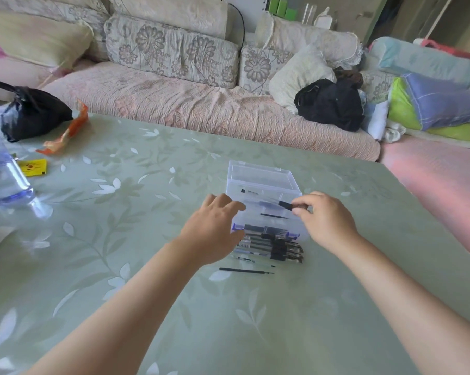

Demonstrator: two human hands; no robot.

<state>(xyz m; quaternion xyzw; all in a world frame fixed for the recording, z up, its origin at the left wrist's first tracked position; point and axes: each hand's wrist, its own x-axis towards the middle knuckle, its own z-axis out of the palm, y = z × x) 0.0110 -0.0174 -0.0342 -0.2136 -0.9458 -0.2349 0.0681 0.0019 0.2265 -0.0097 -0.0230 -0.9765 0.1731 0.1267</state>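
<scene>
**Bare arms, that's about it**

Only hands and forearms are shown. The left hand [215,226] and right hand [326,220] are seen bare, and the nails that can be made out on the right one are kept short and plain. The left forearm [136,299] and right forearm [407,288] are left uncovered too, right down to where they get cut off by the bottom edge of the shot, so clothing can't be told.
</scene>
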